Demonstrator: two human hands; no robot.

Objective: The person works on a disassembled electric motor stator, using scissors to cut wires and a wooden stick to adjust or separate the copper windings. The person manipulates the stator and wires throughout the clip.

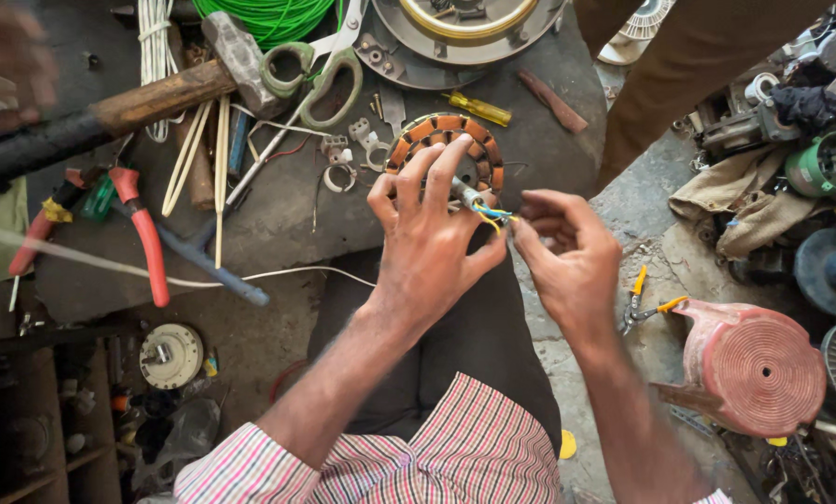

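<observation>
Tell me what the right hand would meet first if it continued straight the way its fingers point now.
The right hand points left toward the coloured wires coming from the copper-wound stator. It would likely meet those wires first, then the left hand fingers; depth is unclear.

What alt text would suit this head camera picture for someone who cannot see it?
A person's left hand grips a round copper-wound motor coil while the right hand pinches its yellow and blue wires. Around them on a grey work slab lie a hammer, green-handled scissors and red-handled pliers.

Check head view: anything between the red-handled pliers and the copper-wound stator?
Yes. Between the red-handled pliers and the stator lie pale sticks, green-handled scissors and small metal clips.
</observation>
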